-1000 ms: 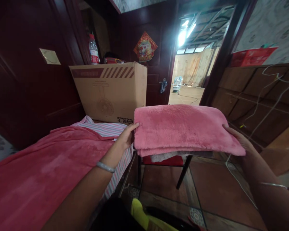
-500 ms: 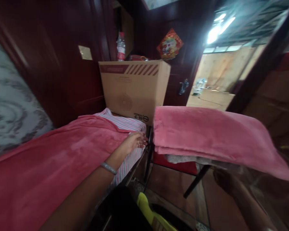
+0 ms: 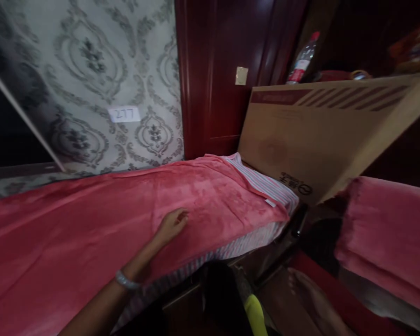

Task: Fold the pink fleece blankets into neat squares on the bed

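Apparently, the step in hand is an empty-handed reach over the broad pink plush blanket (image 3: 105,219), which lies spread across pale striped bedding (image 3: 248,242); any grasp would call for fingers closing on its edge. The left hand (image 3: 171,225) has a loosely curled, empty grip over the blanket, contact unclear. Right of the blanket, the blurred right hand (image 3: 306,289) looks open and empty, near a folded pink fleece cloth (image 3: 392,233).
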### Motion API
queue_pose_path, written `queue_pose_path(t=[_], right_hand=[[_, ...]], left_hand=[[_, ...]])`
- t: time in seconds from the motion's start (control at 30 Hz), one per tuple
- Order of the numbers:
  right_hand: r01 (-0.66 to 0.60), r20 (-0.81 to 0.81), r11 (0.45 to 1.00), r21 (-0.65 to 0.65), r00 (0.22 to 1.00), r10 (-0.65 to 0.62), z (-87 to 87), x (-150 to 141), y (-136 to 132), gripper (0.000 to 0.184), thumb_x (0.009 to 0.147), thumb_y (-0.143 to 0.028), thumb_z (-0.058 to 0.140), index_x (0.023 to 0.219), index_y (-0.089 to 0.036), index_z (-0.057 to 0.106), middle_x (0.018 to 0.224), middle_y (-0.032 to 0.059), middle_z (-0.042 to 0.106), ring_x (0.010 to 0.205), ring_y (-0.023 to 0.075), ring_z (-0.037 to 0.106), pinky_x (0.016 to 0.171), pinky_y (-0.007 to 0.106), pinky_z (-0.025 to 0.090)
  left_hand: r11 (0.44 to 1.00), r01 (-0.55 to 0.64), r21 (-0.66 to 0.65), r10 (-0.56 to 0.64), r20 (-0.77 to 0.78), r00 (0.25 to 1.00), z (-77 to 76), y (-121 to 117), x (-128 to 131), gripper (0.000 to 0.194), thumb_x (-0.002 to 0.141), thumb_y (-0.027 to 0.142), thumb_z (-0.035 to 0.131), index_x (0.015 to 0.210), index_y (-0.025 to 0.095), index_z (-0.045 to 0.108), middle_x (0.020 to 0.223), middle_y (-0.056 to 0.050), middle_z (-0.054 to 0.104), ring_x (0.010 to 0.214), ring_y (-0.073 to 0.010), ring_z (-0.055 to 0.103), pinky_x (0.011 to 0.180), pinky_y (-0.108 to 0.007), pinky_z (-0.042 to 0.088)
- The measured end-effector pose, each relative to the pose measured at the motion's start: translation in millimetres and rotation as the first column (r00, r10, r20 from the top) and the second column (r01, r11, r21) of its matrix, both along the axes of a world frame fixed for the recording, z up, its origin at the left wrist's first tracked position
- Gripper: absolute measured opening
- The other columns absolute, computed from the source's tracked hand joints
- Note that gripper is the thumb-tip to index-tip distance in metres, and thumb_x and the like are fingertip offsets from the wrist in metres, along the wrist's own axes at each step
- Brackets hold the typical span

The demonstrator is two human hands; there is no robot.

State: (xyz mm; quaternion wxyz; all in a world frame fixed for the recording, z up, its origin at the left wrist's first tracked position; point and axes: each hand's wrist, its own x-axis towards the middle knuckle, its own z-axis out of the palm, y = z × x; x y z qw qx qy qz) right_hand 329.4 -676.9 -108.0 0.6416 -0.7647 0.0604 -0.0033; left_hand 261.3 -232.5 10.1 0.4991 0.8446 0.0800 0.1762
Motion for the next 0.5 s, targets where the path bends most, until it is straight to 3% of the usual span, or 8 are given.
queue_pose_path(t=[0.07,0.13,0.23,0.3,0.4,0.5], right_hand=[[-0.106,-0.038,0.992,0.071,0.993,0.108,7.0,8.9,39.7,0.034,0.057,-0.060,0.071,0.072,-0.029,0.069,0.065,0.0051,0.067,0.056,0.0294,0.069,0.049,0.041,0.056],[-0.166,-0.002,0.980,0.106,0.986,0.167,20.2,16.8,82.2,0.037,0.056,-0.060,0.071,0.073,-0.027,0.070,0.066,0.0057,0.068,0.059,0.0281,0.069,0.053,0.041,0.057],[-0.210,0.173,0.976,0.048,0.965,0.199,43.3,31.8,142.8,0.039,0.064,-0.060,0.066,0.079,-0.024,0.071,0.077,0.0073,0.072,0.071,0.0266,0.069,0.064,0.040,0.059],[-0.247,0.314,0.966,-0.077,0.913,0.258,52.9,44.8,176.4,0.040,0.072,-0.058,0.060,0.087,-0.023,0.072,0.090,0.0098,0.074,0.086,0.0284,0.070,0.077,0.044,0.059],[-0.237,0.464,0.896,-0.375,0.789,0.402,49.4,61.6,212.5,0.045,0.077,-0.053,0.050,0.098,-0.021,0.073,0.107,0.0150,0.073,0.106,0.0332,0.066,0.098,0.053,0.051],[-0.103,0.490,0.768,-0.632,0.715,0.499,28.7,66.8,229.5,0.050,0.084,-0.049,0.041,0.108,-0.019,0.073,0.119,0.0184,0.070,0.117,0.0375,0.060,0.106,0.060,0.044]], left_hand=[[0.951,-0.151,0.270,0.159,-0.005,0.987,-5.9,42.4,-38.5,0.033,0.077,0.037,0.062,0.106,0.023,0.072,0.115,-0.011,0.074,0.108,-0.0298,0.066,0.100,-0.045,0.049],[0.843,-0.251,0.475,0.299,-0.027,0.954,-15.2,81.2,-79.4,0.040,0.081,0.037,0.056,0.115,0.021,0.069,0.128,-0.013,0.070,0.120,-0.0322,0.062,0.108,-0.049,0.045],[0.644,-0.391,0.657,0.546,-0.037,0.837,-34.6,128.0,-140.8,0.047,0.086,0.038,0.048,0.124,0.016,0.065,0.137,-0.016,0.064,0.131,-0.0343,0.055,0.112,-0.052,0.041],[0.552,-0.413,0.724,0.653,-0.068,0.754,-47.3,148.1,-179.1,0.051,0.089,0.040,0.044,0.129,0.014,0.062,0.141,-0.018,0.061,0.135,-0.0352,0.052,0.113,-0.055,0.040],[0.512,-0.396,0.762,0.715,-0.122,0.689,-58.7,156.9,-225.0,0.055,0.090,0.040,0.041,0.132,0.012,0.062,0.144,-0.019,0.058,0.138,-0.0356,0.050,0.114,-0.055,0.039],[0.506,-0.410,0.759,0.710,-0.096,0.698,-59.7,145.8,-247.4,0.054,0.091,0.039,0.039,0.131,0.012,0.063,0.145,-0.018,0.058,0.140,-0.0332,0.049,0.117,-0.051,0.038]])
